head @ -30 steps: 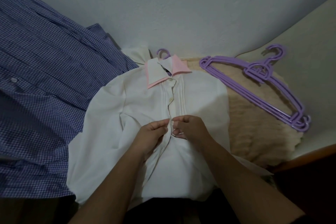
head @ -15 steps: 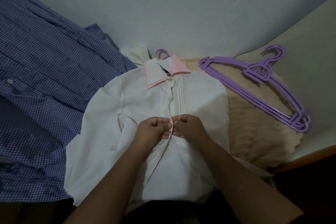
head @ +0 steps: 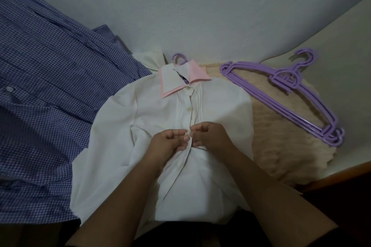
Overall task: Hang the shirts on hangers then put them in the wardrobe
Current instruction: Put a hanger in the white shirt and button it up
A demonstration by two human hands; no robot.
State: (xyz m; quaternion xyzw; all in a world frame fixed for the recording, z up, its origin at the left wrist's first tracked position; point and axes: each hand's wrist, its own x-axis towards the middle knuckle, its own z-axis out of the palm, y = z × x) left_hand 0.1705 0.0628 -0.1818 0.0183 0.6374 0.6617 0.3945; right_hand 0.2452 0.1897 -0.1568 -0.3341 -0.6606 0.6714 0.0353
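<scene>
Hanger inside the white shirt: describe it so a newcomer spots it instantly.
Find the white shirt lying mid-frame. At its pink collar a purple hook pokes out. That hanger is inside the shirt, unlike the bare purple hangers stacked to the right.

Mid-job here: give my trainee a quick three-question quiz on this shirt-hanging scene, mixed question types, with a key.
1. True or false: both hands pinch the white shirt at its button placket.
2. Which lies on the cream fluffy blanket? A) blue checked shirt B) stack of purple hangers C) a belt
3. Fill in: the purple hook sticking out above the pink collar shows a ____ is already inside the shirt.

Key: 1 true, the left hand and right hand meet there. 2 B, the stack of purple hangers. 3 hanger.
</scene>
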